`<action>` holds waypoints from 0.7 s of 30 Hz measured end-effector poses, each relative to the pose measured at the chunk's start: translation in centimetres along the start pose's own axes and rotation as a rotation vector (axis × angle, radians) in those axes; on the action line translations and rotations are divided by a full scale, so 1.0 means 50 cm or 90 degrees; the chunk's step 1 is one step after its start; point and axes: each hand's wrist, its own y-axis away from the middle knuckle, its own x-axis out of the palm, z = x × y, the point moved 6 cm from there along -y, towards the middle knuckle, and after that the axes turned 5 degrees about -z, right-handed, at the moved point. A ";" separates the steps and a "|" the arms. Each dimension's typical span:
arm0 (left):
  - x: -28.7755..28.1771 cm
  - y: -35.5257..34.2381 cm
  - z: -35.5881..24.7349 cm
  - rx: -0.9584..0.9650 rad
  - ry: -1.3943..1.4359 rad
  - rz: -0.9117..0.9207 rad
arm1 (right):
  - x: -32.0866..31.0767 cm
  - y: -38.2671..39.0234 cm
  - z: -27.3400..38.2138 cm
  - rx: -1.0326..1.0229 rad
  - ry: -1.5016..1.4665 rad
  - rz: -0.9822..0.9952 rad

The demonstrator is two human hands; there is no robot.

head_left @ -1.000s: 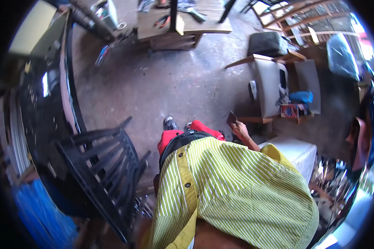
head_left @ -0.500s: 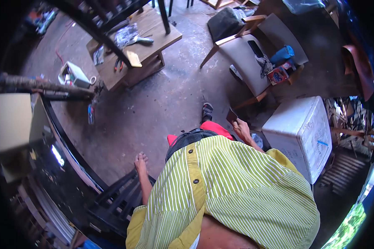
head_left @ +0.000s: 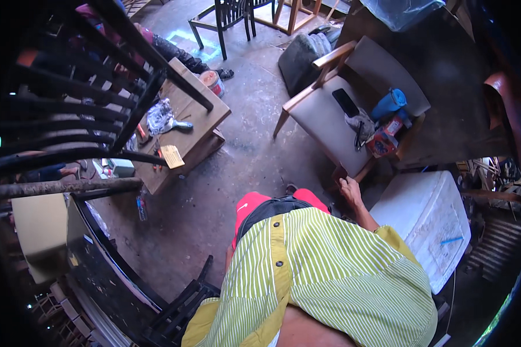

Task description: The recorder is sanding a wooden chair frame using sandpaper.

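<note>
Head view: one small brown flat piece (head_left: 340, 173), long axis unclear, pinched in the right hand (head_left: 351, 191) and jutting just forward-left of it, near the pale-seated chair (head_left: 324, 113); left hand out of sight, grasp unknown.

"What place are you in?"
"A furniture workshop, seemingly: around you are tools (head_left: 183, 125) on a wooden table (head_left: 200, 122), black slatted chairs (head_left: 140, 109), a bare wooden frame (head_left: 293, 21) and scuffed floor (head_left: 249, 153)"
</note>
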 end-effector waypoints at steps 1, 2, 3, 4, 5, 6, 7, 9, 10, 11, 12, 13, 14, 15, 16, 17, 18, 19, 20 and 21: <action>-0.004 0.009 -0.050 0.008 -0.012 0.003 | -0.004 -0.025 0.016 0.006 -0.030 -0.003; -0.011 0.013 -0.096 0.013 -0.021 0.004 | -0.004 -0.046 0.033 -0.004 -0.041 -0.001; -0.015 0.011 -0.141 0.019 -0.028 0.007 | -0.003 -0.065 0.046 -0.004 -0.053 0.003; -0.021 0.002 -0.185 0.029 -0.036 0.007 | -0.001 -0.080 0.055 0.002 -0.064 0.009; -0.028 -0.012 -0.225 0.038 -0.040 0.007 | 0.003 -0.091 0.061 0.012 -0.071 0.017; -0.030 -0.029 -0.262 0.055 -0.046 0.003 | 0.008 -0.098 0.066 0.014 -0.067 0.021; -0.034 -0.055 -0.300 0.068 -0.076 -0.007 | 0.013 -0.100 0.070 0.016 -0.063 0.023; -0.024 -0.110 -0.368 0.091 -0.067 0.020 | 0.022 -0.097 0.072 0.027 -0.050 0.022; -0.022 -0.142 -0.405 0.115 -0.091 0.020 | 0.021 -0.090 0.075 0.023 -0.082 -0.007; -0.015 -0.170 -0.439 0.148 -0.094 0.022 | 0.023 -0.083 0.070 0.071 -0.088 -0.027; -0.005 -0.198 -0.467 0.165 -0.121 0.041 | 0.026 -0.073 0.066 0.121 -0.096 -0.041; 0.002 -0.231 -0.502 0.202 -0.159 0.050 | 0.023 -0.060 0.076 0.107 -0.095 -0.084; 0.015 -0.268 -0.550 0.249 -0.199 0.045 | 0.018 -0.056 0.088 0.114 -0.093 -0.128; 0.033 -0.300 -0.584 0.226 -0.168 0.068 | 0.018 -0.058 0.103 0.138 -0.140 -0.163; 0.044 -0.326 -0.615 0.222 -0.177 0.086 | 0.017 -0.052 0.114 0.185 -0.175 -0.189; 0.059 -0.350 -0.650 0.213 -0.187 0.105 | 0.014 -0.057 0.138 0.192 -0.175 -0.220; 0.069 -0.369 -0.691 0.202 -0.193 0.118 | 0.010 -0.064 0.166 0.191 -0.226 -0.220; 0.081 -0.378 -0.748 0.239 -0.214 0.107 | 0.005 -0.084 0.202 0.195 -0.278 -0.221; 0.093 -0.378 -0.808 0.289 -0.217 0.100 | -0.003 -0.104 0.239 0.201 -0.324 -0.224; 0.106 -0.370 -0.871 0.353 -0.229 0.103 | -0.019 -0.128 0.280 0.175 -0.328 -0.219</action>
